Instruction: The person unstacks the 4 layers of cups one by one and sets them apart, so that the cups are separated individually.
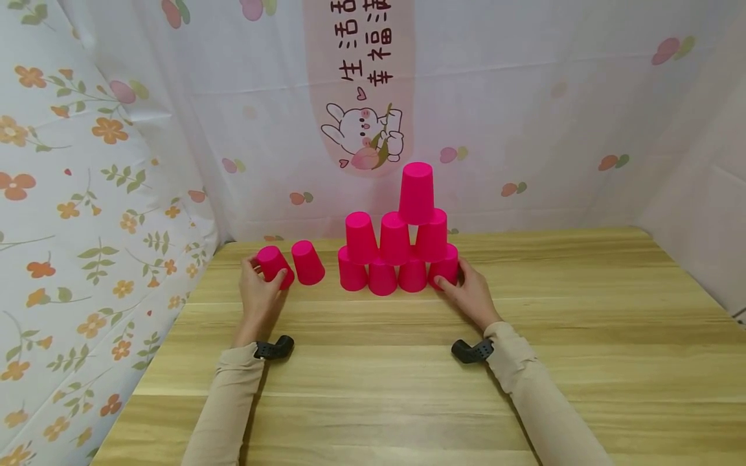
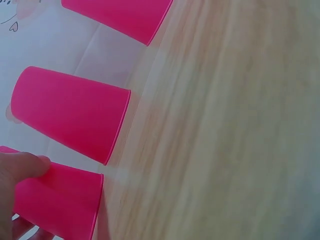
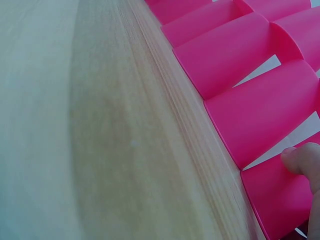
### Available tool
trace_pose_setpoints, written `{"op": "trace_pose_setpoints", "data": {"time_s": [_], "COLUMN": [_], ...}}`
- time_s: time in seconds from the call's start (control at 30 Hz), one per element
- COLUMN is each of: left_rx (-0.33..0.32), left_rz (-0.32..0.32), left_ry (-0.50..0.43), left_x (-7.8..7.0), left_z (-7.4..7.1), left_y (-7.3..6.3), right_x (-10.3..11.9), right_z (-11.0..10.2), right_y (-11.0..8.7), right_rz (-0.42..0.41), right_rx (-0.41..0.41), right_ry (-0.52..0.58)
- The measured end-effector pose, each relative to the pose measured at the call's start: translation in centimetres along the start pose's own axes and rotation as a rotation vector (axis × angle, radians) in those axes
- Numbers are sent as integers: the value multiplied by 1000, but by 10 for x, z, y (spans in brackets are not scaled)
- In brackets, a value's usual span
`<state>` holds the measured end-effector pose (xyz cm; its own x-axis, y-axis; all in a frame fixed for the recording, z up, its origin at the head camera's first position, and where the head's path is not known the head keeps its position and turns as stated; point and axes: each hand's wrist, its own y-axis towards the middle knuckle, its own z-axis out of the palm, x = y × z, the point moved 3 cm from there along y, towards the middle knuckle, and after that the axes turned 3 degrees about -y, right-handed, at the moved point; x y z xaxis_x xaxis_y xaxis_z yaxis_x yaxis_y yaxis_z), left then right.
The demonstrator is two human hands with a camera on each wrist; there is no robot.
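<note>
Left-hand cup (image 1: 274, 265) tilted, mouth down

Ten pink cups (image 1: 394, 238), two hands (image 1: 259, 294), one table (image 1: 583, 336)

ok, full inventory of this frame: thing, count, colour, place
stacked cups: 8, pink, upside down in a pyramid at the table's back middle; 4 at the bottom, 3 above, 1 on top
loose cups: 2, pink, left of the pyramid; one stands alone, one is held
table: 1, light wood grain, under everything
backdrop: 1, white with fruit print and a rabbit banner, behind the table
curtain: 1, white with orange flowers, at left
wrist cameras: 2, black, one on each wrist
sleeves: 2, beige, on both forearms
left hand: grips the leftmost loose cup
right hand: fingers on the pyramid's bottom right cup
</note>
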<state>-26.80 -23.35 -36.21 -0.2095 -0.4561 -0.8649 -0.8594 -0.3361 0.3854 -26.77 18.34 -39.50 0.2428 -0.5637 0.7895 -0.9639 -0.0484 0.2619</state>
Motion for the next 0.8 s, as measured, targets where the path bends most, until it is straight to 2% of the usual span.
{"op": "trace_pose_setpoints", "data": {"time_s": [0.2, 0.5, 0.67, 0.8], "left_rx": [37, 72, 110, 154], "left_rz": [15, 22, 8, 2], "left_ry": [54, 80, 56, -2], "left_x": [1, 0, 0, -3], "left_z": [6, 11, 12, 11], "left_y": [2, 4, 5, 5], "right_x": [0, 2, 2, 2], "right_z": [-1, 1, 2, 2], "right_y": [0, 0, 1, 0], "right_rz": [-10, -16, -9, -4], "right_rx": [-2, 1, 8, -3], "right_ry": [9, -7, -9, -2]}}
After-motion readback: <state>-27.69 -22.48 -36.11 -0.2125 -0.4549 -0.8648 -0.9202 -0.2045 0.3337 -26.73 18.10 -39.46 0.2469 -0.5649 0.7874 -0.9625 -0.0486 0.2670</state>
